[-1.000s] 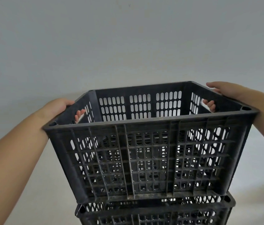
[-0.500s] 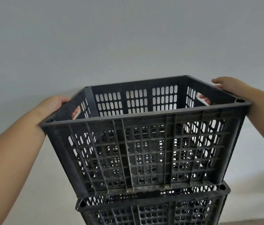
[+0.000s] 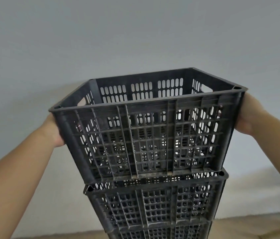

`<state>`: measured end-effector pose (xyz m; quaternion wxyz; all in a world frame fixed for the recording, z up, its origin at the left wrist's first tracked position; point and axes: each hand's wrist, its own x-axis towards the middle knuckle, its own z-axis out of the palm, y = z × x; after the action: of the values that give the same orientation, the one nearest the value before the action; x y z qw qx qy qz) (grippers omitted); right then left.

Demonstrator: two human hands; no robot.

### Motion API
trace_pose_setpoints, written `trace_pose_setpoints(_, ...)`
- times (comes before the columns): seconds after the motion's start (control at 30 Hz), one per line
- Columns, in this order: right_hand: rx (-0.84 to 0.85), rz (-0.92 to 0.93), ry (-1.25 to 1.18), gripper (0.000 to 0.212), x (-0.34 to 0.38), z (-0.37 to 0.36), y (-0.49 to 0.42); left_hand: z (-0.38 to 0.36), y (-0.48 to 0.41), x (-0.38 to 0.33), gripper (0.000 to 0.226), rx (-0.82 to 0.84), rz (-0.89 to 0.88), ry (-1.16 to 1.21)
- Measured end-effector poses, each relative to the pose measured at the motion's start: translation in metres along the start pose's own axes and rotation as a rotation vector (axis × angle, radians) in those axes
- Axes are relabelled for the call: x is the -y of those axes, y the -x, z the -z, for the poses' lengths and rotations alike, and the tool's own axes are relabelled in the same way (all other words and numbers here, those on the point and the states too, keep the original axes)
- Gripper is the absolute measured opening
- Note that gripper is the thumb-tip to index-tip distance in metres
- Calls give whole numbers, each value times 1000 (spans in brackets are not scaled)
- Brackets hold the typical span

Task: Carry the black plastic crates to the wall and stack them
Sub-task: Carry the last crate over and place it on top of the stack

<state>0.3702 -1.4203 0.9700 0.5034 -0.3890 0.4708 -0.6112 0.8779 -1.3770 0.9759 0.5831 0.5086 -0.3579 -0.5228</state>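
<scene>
We press left hand point(image 3: 55, 130) and right hand point(image 3: 249, 118) on sides of black slotted plastic crate point(image 3: 146, 135), centre frame, atop second black crate point(image 3: 153, 204); fingers hidden, cannot tell grip.

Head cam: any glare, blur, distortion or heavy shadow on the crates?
Head view: soft even light, no glare; faint shadows on the wall beside the stack; top crate sides splay outward toward the rim, partly wide-angle perspective; lattice slightly soft overall, no strong motion smear; lower crate darker, its interior detail mostly lost.

Black slatted crate point(image 3: 146, 135) atop stacked crates point(image 3: 153, 204)
</scene>
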Motion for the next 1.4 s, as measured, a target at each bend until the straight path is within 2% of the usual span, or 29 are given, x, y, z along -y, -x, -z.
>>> trace_pose_setpoints(0.07,36,13,-35,47,-4,-2,12,-12,21,8,34,-13,-64,-31)
trace_pose_setpoints(0.2,-10,27,-35,46,-13,0,25,-14,46,33,51,-47,-107,-46)
trace_pose_setpoints(0.33,-62,10,23,48,-42,4,38,-17,58,67,57,-267,-133,-74)
trace_pose_setpoints(0.5,-142,-25,-24,38,-75,5,62,-18,69,103,53,-407,-108,-49)
trace_pose_setpoints(0.6,-171,-60,-32,42,-85,3,74,-16,71,112,58,-420,-76,-64)
trace_pose_setpoints(0.8,-252,-59,-52,43,-77,-3,81,-24,80,108,52,-418,-60,-37)
trace_pose_setpoints(1.4,-273,-85,-124,38,-78,-4,107,-15,104,116,44,-429,-43,-58)
